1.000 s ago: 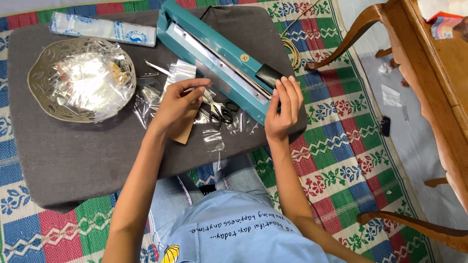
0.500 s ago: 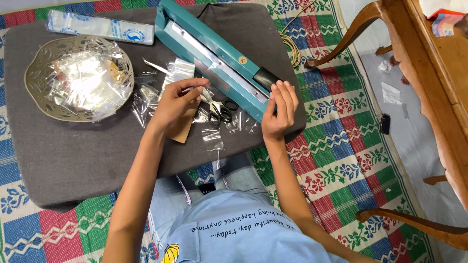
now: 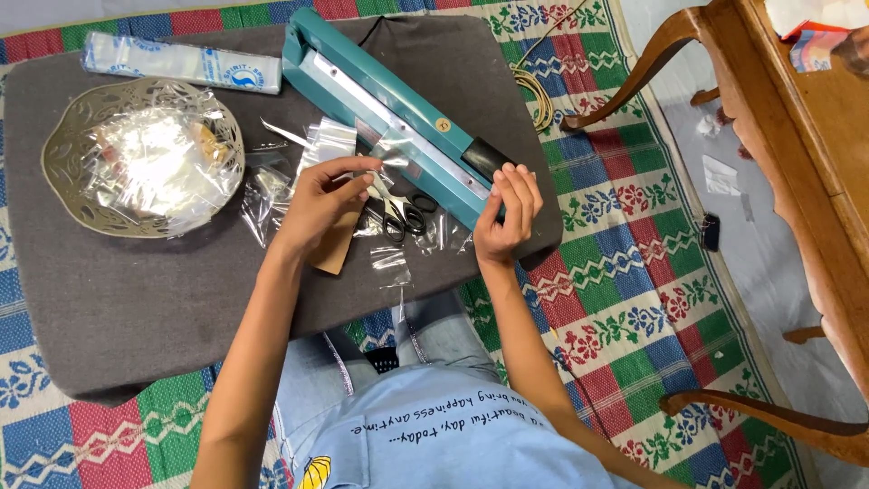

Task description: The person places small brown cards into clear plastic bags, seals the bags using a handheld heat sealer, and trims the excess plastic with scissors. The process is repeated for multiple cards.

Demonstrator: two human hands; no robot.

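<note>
A teal heat sealer (image 3: pixel 380 100) lies slanted across a dark grey mat (image 3: pixel 136 299). My left hand (image 3: pixel 319 204) pinches a small clear plastic bag (image 3: pixel 380 163) whose top edge lies across the sealer's bar. My right hand (image 3: pixel 505 215) rests on the sealer's black handle (image 3: pixel 489 156), fingers curled over its near end. Black-handled scissors (image 3: pixel 403 215) lie on the mat between my hands, with scraps of clear plastic around them.
A pale openwork bowl (image 3: pixel 63 145) full of clear packets sits at the left. A roll of clear bags (image 3: pixel 181 63) lies behind it. Wooden chair legs (image 3: pixel 652 54) and a table (image 3: pixel 806 136) stand at the right on a checked woven floor mat (image 3: pixel 634 263).
My right hand has slid up onto the sealer's handle end. The left hand has pushed the small bag a little further onto the bar.
</note>
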